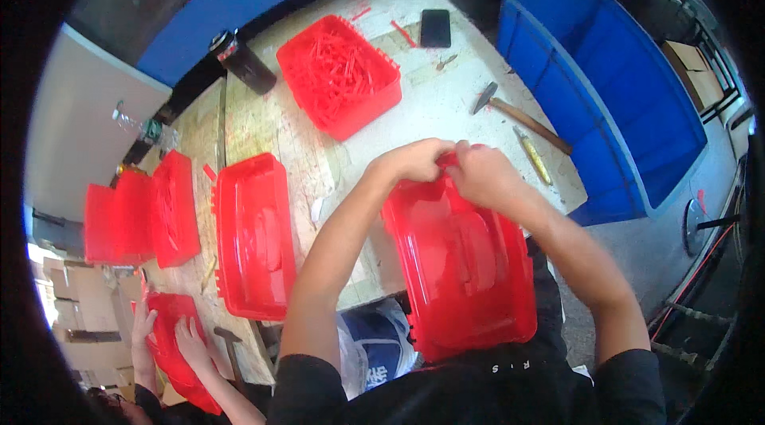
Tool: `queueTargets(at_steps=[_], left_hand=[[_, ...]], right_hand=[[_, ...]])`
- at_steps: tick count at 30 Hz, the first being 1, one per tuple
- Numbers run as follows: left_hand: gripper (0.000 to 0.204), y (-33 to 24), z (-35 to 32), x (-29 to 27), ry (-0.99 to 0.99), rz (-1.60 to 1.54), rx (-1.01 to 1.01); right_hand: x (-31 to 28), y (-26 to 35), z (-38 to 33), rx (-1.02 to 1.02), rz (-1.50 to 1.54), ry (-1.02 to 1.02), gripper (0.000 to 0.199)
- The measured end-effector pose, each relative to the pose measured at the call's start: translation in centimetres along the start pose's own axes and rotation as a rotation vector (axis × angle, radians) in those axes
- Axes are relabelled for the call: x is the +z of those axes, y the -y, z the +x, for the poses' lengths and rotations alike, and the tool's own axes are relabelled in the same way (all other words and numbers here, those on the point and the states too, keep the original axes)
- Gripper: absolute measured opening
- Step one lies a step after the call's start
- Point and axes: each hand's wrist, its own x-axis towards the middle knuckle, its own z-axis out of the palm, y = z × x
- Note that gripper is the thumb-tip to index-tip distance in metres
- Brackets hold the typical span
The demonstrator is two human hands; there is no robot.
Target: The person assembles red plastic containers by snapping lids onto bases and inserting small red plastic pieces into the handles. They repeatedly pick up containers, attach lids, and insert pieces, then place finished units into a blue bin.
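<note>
A red plastic tray (462, 266) rests on the person's lap in the lower middle of the frame, tilted up toward the table. Both hands meet at its far rim. The left hand (414, 160) curls its fingers together and pinches the rim. The right hand (482, 174) does the same just beside it, so the two hands touch. What sits between the fingertips is too small to see.

I think the work on this tray is only partway done, since the hands are busy at one spot on the rim. A second red tray (255, 238) lies flat on the wooden table (446, 102) to the left. Whether it is finished is hard to tell.

At the lower left, another person's hands (171, 329) hold one more red tray (179, 353), cut off by the dark edge of the frame.

Farther off, more red trays (151, 210) stand stacked at the left. A red basket (339, 74) full of thin red sticks sits in the upper middle, with a dark bottle (241, 61) beside it. A hammer (518, 114) and a yellow-handled tool (532, 156) lie to the right, near a big blue bin (613, 82). A black phone (435, 27) lies at the top.
</note>
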Motion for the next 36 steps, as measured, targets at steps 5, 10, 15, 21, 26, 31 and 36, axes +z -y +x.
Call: queueTargets(at_steps=[5, 10, 15, 21, 26, 31, 36], left_hand=[[0.043, 1.9, 0.3, -1.2, -0.045, -1.154, 0.193], [0.036, 0.9, -0.5, 0.1, -0.206, -0.389, -0.057], [0.037, 1.9, -5.4, 0.9, -0.345, 0.280, -0.401], [0.041, 4.4, -11.2, 2.2, -0.645, 0.280, -0.614], [0.039, -1.9, -17.1, 2.8, -0.487, 0.377, -1.077], [0.021, -7.0, -12.7, 3.3, -0.886, 0.516, -0.490], [0.022, -5.8, 0.8, 1.7, -0.882, 0.611, 0.065]], right_hand=[[1.9, 5.4, -0.5, -0.030, -0.282, -0.172, 0.013], [1.1, 8.6, -1.3, -0.227, 0.216, 0.100, 0.017], [-1.8, -3.6, -3.0, 0.092, 0.141, -0.159, 0.023], [2.5, -13.2, -4.3, 0.239, -0.201, -0.206, 0.025], [1.7, -15.5, -8.6, 0.251, 0.044, -0.432, 0.014], [-0.2, -14.1, -13.3, 0.565, 1.123, -0.178, 0.013], [0.2, -12.8, -11.6, 0.538, 1.240, -0.036, 0.018]])
